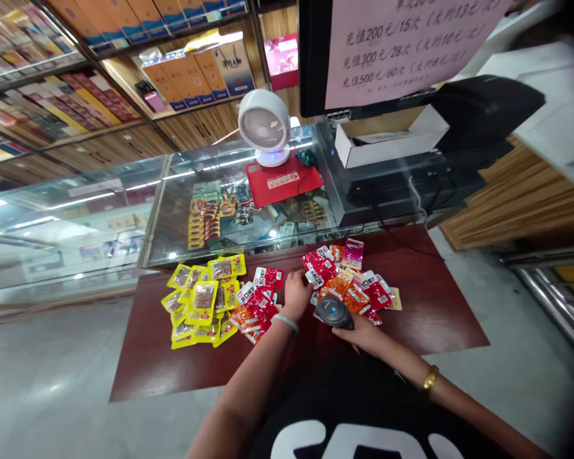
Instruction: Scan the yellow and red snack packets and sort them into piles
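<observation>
My right hand [356, 333] is wrapped round the handle of a dark barcode scanner [332, 311], whose head is over a mixed pile of red and orange snack packets [356, 294]. At that pile's left edge, the curled fingers of my left hand [297, 294] pinch the white-cornered end of a red snack packet [319, 268]. Left of this hand lies another heap of red and orange packets [256, 306]. Beside that heap, yellow snack packets [203, 299] with clear windows are stacked in a loose pile.
The dark red tabletop [172, 373] meets a glass display case [176, 223]. On the glass, a white fan [265, 121] stands on a red folder [287, 182]. Right of it are a monitor [313, 57] with a pink sign and a white box [387, 150]. A black cable [406, 245] crosses the table.
</observation>
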The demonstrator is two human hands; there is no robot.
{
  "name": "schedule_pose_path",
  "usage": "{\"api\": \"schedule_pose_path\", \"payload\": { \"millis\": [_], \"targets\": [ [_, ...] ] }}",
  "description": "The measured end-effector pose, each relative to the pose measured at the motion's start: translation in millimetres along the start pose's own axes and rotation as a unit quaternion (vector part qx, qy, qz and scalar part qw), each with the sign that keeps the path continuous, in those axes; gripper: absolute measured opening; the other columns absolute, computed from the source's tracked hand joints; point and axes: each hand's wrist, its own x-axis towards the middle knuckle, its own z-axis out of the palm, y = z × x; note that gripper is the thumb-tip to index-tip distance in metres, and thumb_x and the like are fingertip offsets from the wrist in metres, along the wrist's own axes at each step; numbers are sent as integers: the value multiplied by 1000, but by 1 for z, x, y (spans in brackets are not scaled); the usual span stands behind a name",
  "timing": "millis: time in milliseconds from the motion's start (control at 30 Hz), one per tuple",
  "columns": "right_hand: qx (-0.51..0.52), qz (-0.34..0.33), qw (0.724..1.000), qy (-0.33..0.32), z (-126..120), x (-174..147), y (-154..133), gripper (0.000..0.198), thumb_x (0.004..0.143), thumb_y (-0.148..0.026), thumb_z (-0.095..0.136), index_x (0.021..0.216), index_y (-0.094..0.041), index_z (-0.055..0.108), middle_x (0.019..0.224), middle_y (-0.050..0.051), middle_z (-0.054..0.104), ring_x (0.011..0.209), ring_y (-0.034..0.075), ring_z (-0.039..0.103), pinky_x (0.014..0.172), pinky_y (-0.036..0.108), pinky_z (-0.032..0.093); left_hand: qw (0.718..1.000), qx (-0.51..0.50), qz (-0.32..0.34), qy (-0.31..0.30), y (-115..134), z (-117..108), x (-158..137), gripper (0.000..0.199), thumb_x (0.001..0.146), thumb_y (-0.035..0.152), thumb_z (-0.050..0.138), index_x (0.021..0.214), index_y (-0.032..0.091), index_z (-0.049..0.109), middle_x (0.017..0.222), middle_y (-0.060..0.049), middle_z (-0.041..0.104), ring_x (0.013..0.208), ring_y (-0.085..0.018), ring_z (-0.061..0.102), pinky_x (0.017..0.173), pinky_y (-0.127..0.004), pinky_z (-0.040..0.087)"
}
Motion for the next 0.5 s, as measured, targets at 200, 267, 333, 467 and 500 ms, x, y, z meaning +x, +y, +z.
{"api": "schedule_pose_path", "payload": {
  "millis": [200,267,333,467,500],
  "targets": [
    [0,23,999,25,-8,-2,-2,58,72,-52,75,117,-16,69,119,14,73,114,38,65,104,56,46,992,100,-72,-42,20,16,17,45,73,41,79,103,14,61,119,-18,61,116,-30,55,96,-36,40],
    [0,22,999,31,-9,-2,-7,59,71,-53,76,117,-17,69,117,14,74,113,38,66,103,56,47,993,51,-84,-70,13,12,14,38,75,34,77,103,16,58,110,-14,66,105,-26,61,89,-32,43],
    [5,20,999,35,-9,-2,-13,59,70,-56,76,115,-18,70,115,13,75,113,37,66,103,55,47,990,-26,-95,-100,1,8,7,34,77,28,75,103,19,56,97,-8,69,89,-21,65,79,-28,44],
    [13,13,999,51,-6,0,-23,58,72,-58,74,116,-20,70,115,10,75,114,36,65,103,53,48,976,-140,-110,-123,-32,3,-17,31,73,25,77,93,20,53,84,-1,68,75,-16,64,70,-25,43],
    [10,14,998,53,-4,1,-25,56,73,-58,74,115,-20,71,113,10,76,113,36,66,102,52,49,973,-153,-116,-126,-40,2,-24,32,72,25,78,90,20,52,82,0,67,74,-16,63,70,-25,43]
  ]
}}
